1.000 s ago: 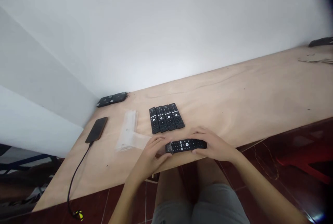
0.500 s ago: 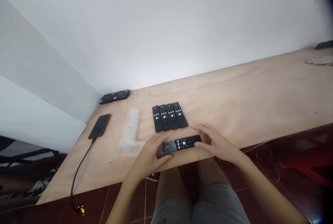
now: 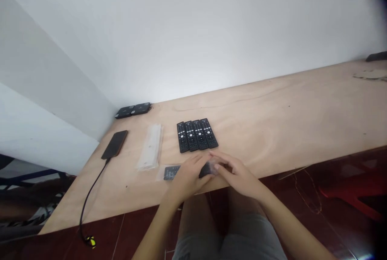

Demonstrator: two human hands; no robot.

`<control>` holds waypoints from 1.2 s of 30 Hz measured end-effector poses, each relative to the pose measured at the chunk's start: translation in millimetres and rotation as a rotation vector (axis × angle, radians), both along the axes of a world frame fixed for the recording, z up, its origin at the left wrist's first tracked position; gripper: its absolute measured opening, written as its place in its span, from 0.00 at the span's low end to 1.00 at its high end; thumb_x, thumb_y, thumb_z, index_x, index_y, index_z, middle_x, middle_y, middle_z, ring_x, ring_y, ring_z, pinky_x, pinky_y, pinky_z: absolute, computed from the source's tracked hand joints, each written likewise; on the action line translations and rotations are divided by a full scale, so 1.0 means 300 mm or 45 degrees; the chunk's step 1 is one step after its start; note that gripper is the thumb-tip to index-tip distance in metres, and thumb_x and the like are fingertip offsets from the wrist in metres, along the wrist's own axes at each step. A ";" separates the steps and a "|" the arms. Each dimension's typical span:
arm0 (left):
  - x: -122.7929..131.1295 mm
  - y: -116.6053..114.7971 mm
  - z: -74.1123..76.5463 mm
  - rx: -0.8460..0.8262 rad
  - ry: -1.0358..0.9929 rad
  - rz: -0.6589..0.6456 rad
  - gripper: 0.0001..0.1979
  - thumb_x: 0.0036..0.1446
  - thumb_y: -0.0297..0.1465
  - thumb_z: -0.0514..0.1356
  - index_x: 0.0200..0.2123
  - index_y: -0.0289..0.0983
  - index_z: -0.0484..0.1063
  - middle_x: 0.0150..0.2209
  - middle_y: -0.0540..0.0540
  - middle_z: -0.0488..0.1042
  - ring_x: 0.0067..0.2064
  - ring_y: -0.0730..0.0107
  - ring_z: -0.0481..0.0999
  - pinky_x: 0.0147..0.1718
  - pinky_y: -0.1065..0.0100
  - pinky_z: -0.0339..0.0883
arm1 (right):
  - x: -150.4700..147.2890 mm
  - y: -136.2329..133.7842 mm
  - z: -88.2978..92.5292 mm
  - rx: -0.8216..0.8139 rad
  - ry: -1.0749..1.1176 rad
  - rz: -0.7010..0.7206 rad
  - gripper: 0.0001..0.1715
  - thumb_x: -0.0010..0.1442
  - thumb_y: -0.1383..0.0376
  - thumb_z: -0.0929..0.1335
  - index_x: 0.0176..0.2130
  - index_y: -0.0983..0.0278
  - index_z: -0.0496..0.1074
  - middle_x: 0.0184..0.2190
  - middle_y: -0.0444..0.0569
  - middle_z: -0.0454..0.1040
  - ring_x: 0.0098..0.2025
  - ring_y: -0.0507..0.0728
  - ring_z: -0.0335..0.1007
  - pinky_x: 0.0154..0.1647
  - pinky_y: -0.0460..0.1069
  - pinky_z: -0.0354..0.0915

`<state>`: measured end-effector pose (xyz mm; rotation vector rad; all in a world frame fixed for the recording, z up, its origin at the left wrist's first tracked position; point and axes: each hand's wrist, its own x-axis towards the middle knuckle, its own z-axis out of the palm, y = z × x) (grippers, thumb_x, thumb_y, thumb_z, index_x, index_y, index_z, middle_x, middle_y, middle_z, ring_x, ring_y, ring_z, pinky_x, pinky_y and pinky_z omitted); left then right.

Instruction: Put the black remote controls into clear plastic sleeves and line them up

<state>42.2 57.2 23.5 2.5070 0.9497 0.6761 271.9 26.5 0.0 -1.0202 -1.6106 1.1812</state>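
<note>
A black remote control (image 3: 171, 171) lies near the front edge of the plywood table (image 3: 287, 119), inside a clear plastic bag whose left end shows. My left hand (image 3: 189, 173) lies over the middle of the bagged remote with fingers curled round it. My right hand (image 3: 234, 171) pinches the bag's right end at the remote's tip. Just beyond my hands, several black remotes (image 3: 196, 135) lie side by side in a neat row.
A stack of clear plastic bags (image 3: 150, 152) lies left of the row. A phone (image 3: 115, 144) with a cable sits further left. A black device (image 3: 133, 110) rests against the wall. Cardboard scraps (image 3: 370, 75) and a dark object (image 3: 376, 56) lie at the far right.
The remote has slid left into the clear bag. Both hands have moved left and closer together, and my right hand has gone from the remote's right end to the bag's opening.
</note>
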 end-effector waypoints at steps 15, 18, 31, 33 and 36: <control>-0.101 -0.107 -0.014 0.200 0.158 0.236 0.18 0.73 0.28 0.62 0.61 0.50 0.79 0.58 0.39 0.75 0.58 0.48 0.72 0.55 0.45 0.76 | 0.144 0.009 -0.016 0.016 -0.290 -0.206 0.16 0.66 0.50 0.76 0.41 0.60 0.86 0.34 0.49 0.84 0.37 0.62 0.78 0.40 0.55 0.75; -0.126 -0.155 0.017 0.093 0.147 0.278 0.18 0.72 0.34 0.65 0.62 0.48 0.77 0.60 0.40 0.75 0.60 0.46 0.73 0.55 0.45 0.76 | 0.167 0.010 -0.003 0.050 -0.313 -0.221 0.19 0.69 0.49 0.73 0.36 0.60 0.83 0.31 0.47 0.81 0.36 0.61 0.76 0.38 0.54 0.73; -0.170 -0.117 -0.068 0.192 0.043 0.706 0.08 0.75 0.35 0.59 0.50 0.41 0.77 0.55 0.38 0.78 0.56 0.47 0.81 0.54 0.46 0.78 | 0.181 0.006 0.008 0.041 -0.316 -0.199 0.19 0.72 0.50 0.70 0.38 0.59 0.82 0.36 0.48 0.83 0.41 0.64 0.77 0.42 0.56 0.73; -0.192 -0.078 -0.081 0.251 0.066 0.714 0.09 0.75 0.34 0.58 0.51 0.41 0.78 0.56 0.38 0.79 0.60 0.45 0.80 0.57 0.45 0.77 | 0.181 0.006 0.002 0.046 -0.317 -0.204 0.18 0.72 0.50 0.70 0.39 0.59 0.83 0.37 0.49 0.84 0.41 0.64 0.78 0.42 0.57 0.74; -0.228 -0.011 -0.087 0.377 0.119 0.677 0.10 0.75 0.33 0.58 0.48 0.42 0.80 0.54 0.39 0.82 0.65 0.42 0.77 0.63 0.41 0.74 | 0.174 0.004 -0.007 0.068 -0.331 -0.221 0.18 0.72 0.50 0.70 0.41 0.59 0.84 0.38 0.49 0.84 0.41 0.64 0.78 0.41 0.56 0.75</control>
